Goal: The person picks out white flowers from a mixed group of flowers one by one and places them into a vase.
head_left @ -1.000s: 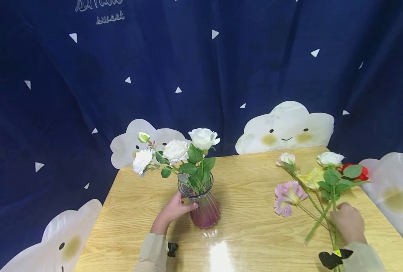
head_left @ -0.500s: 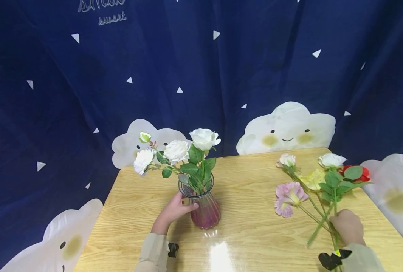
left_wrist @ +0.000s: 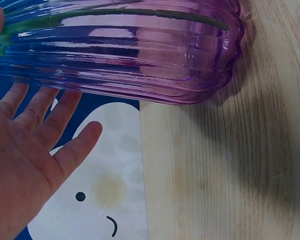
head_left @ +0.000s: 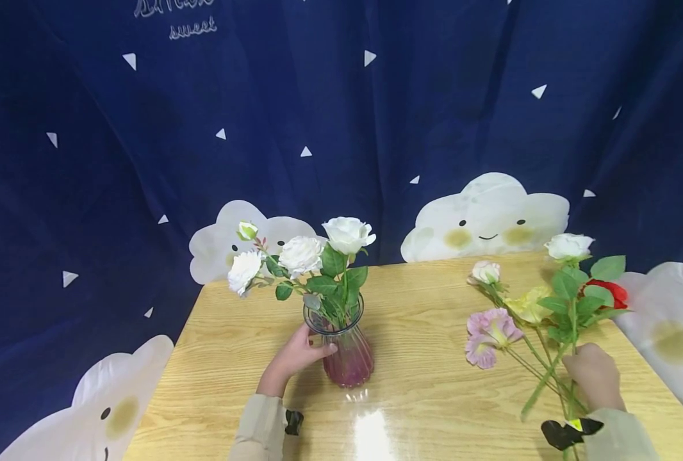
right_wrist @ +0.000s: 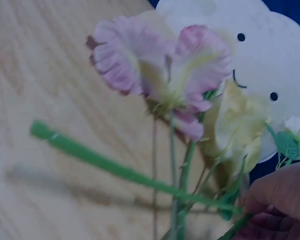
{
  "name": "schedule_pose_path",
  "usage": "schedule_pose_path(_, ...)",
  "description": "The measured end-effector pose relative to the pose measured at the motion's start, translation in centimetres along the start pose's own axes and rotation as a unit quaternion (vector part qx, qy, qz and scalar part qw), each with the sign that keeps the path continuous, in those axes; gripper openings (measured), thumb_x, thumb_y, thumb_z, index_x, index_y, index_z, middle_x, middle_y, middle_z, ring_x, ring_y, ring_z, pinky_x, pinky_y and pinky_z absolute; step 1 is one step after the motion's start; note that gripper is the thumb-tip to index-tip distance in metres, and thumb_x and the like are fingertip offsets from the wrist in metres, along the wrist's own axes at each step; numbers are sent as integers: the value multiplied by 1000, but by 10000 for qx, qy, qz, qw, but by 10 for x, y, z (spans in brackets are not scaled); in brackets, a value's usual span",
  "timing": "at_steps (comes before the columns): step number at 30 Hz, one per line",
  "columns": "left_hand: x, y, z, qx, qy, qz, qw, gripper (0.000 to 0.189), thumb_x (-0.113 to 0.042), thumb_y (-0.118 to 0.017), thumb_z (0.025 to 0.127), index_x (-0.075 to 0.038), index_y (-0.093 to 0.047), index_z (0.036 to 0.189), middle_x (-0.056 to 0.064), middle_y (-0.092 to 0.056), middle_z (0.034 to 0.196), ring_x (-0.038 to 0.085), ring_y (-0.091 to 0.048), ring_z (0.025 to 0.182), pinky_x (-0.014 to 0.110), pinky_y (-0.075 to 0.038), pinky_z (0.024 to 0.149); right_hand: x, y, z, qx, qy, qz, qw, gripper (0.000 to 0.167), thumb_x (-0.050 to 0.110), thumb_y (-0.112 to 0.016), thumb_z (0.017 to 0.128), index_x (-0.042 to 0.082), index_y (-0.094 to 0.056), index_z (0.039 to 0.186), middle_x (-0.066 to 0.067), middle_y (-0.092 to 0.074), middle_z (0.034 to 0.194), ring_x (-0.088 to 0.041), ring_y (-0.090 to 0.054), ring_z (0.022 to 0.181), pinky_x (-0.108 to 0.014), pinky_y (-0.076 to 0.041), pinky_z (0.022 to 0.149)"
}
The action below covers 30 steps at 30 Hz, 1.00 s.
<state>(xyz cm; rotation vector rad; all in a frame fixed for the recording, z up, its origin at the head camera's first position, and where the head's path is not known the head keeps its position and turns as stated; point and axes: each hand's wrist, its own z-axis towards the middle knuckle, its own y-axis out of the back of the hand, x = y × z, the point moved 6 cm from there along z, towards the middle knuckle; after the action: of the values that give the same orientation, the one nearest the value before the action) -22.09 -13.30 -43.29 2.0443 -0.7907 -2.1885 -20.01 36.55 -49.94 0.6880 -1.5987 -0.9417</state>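
Observation:
A ribbed glass vase [head_left: 347, 368], pink toward its base, stands upright on the wooden table with several white roses [head_left: 301, 256] in it. My left hand [head_left: 295, 358] holds the vase at its left side, thumb in front and fingers behind. In the left wrist view, the spread fingers [left_wrist: 60, 117] reach under the glass edge and the little finger stands apart. At the right, my right hand [head_left: 595, 378] pinches the stem of a white rose [head_left: 569, 246] raised above the other flowers. A thick green side stem [right_wrist: 115, 170] sticks out from the pinch.
Below the held rose lie a pink flower [head_left: 491, 333], a yellow flower [head_left: 528, 306], a pale pink rose [head_left: 484, 272] and a red flower [head_left: 612, 294], their stems crossing. A dark blue curtain [head_left: 341, 96] with printed clouds hangs behind the table [head_left: 422, 397].
My right hand has moved slightly up, and the white rose in it has risen above the flowers beside it. The left hand and the vase have stayed in place.

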Motion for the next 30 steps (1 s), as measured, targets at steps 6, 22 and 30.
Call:
schedule_pose_path(6, 4, 1, 2, -49, -127, -61, 9999, 61, -9, -68, 77, 3, -38, 128, 25, -43, 128, 41, -36, 119, 61, -30, 93, 15, 13, 6, -320, -71, -19, 9995, 27, 19, -46, 82, 3, -45, 60, -16, -48, 60, -35, -48, 56, -39, -37, 45)
schedule_pose_path(22, 35, 1, 10, -92, -110, 37, 9999, 71, -26, -71, 75, -8, -36, 134, 17, -41, 133, 37, -32, 123, 59, -30, 94, 75, 22, 21, -889, 300, 165, 9955, 33, 7, -49, 75, -19, -52, 94, -31, -57, 80, -49, -53, 75, -51, -44, 58)
schedule_pose_path(30, 21, 1, 5, -8, -109, 24, 9999, 67, -18, -69, 77, -3, -36, 132, 20, -40, 132, 39, -33, 122, 58, -32, 93, 116, 19, 20, -864, 451, 483, 9941, 39, 5, -46, 76, -21, -43, 104, -29, -57, 84, -45, -54, 77, -50, -45, 61)
